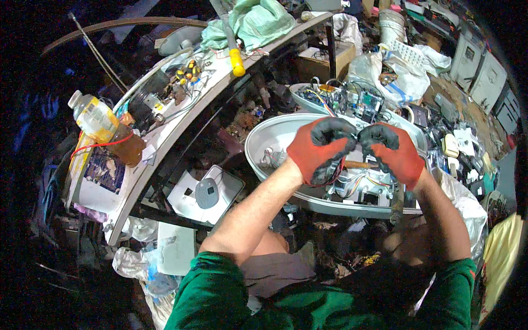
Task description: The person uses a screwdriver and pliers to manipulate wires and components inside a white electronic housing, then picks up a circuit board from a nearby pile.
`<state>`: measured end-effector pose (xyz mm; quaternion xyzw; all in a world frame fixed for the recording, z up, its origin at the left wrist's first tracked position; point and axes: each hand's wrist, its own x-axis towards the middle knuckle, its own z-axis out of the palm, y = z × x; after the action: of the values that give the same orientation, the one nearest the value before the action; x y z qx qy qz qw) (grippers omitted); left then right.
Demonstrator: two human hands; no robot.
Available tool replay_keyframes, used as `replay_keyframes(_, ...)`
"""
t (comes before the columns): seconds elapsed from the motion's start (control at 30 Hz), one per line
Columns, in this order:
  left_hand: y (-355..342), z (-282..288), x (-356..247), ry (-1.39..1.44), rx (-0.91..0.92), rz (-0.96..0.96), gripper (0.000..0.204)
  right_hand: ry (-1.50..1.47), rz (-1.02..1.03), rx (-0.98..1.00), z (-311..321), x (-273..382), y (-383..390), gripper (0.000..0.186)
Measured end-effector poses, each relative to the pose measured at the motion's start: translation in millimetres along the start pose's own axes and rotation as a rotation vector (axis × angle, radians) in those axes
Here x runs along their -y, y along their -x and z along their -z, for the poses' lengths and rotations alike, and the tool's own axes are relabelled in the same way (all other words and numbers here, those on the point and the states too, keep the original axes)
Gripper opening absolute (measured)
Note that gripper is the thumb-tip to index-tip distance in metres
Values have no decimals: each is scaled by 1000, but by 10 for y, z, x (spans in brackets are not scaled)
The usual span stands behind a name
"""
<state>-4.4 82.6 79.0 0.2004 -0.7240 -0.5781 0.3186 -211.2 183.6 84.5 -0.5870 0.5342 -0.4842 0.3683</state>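
Both my hands wear red gloves with black palms and fingers. They meet over a pale grey oval housing (264, 129), fingertips nearly touching. My left hand (323, 147) is closed, and thin red and dark wires (331, 175) come out below its curled fingers. My right hand (393, 149) is pinched just beside it; what its fingertips hold is too small to tell. Beneath the hands, the housing contains a light-coloured assembly (357, 190) with multicoloured wires. A wooden-looking handle (358, 164) shows between the hands. Circuit boards (366, 104) and cables lie just beyond.
On the left, a long bench (181, 118) carries a bottle of brown liquid (104, 126), screwdrivers (190, 72) and a yellow-ended pole (236, 61). A white device (208, 192) sits beneath its edge. Scrap electronics (462, 146) and sacks (404, 80) crowd the right.
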Motion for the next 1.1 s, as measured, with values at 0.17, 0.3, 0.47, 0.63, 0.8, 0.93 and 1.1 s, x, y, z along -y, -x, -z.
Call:
replay_keyframes(0.17,21,788,-709,-584,-601,-86,36,-157,-60,-310,320,-184,-134,30)
replay_keyframes(0.3,228,2611,-1011,-1335,-553,-82,44,-410,-122,-505,553,-378,-315,26)
replay_keyframes(0.47,391,4330,-1352,-1997,-484,872,66,-537,-170,-527,485,-623,-412,23)
replay_keyframes(0.63,-24,4297,-622,-1904,-372,1082,65,-527,-314,-436,704,-931,-410,16)
replay_keyframes(0.8,531,4861,-1350,-1907,-616,438,56,-625,-260,-55,550,-1037,-393,24)
replay_keyframes(0.93,63,2801,-871,-1656,-611,-308,43,17,-192,55,630,-1259,-290,22)
replay_keyframes(1.1,-236,343,37,-1040,-15,41,30,650,-230,163,573,-1099,-214,37)
